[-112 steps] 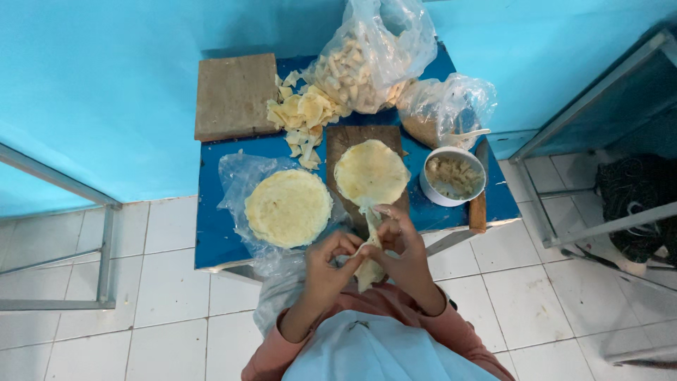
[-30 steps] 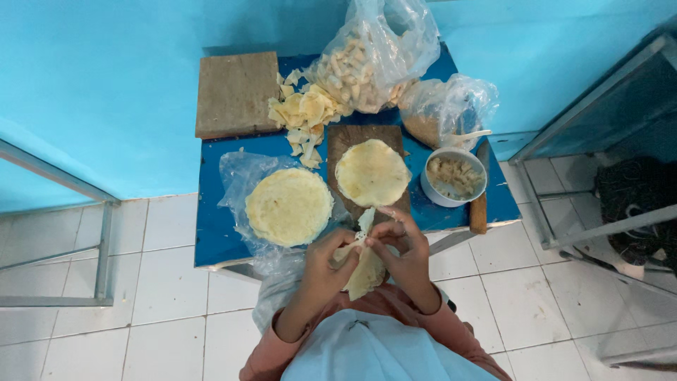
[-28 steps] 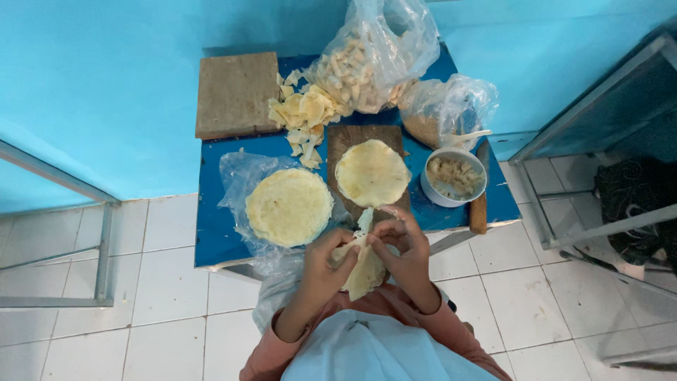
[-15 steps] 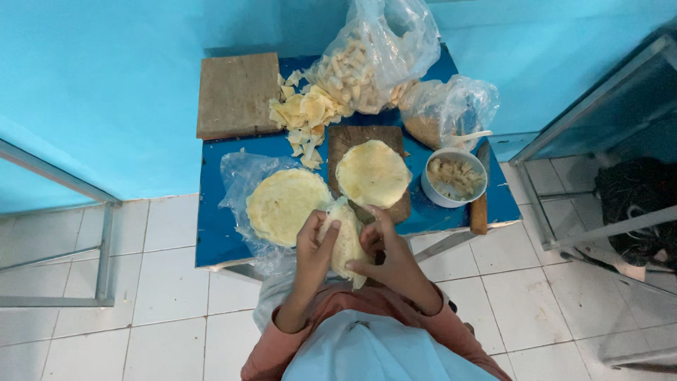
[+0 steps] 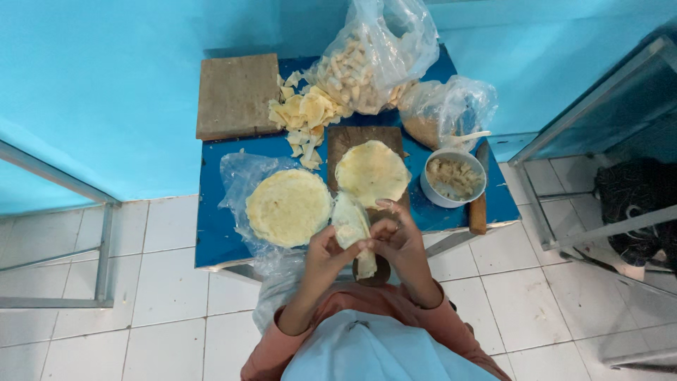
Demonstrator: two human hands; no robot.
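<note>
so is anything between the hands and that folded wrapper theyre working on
Nothing visible. The left hand and right hand both already touch the folded wrapper, gripping it from either side above the near edge of the blue table.

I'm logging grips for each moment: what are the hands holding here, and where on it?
Both hands hold one pale, folded dough wrapper: the left hand and the right hand pinch its lower half from either side.
</note>
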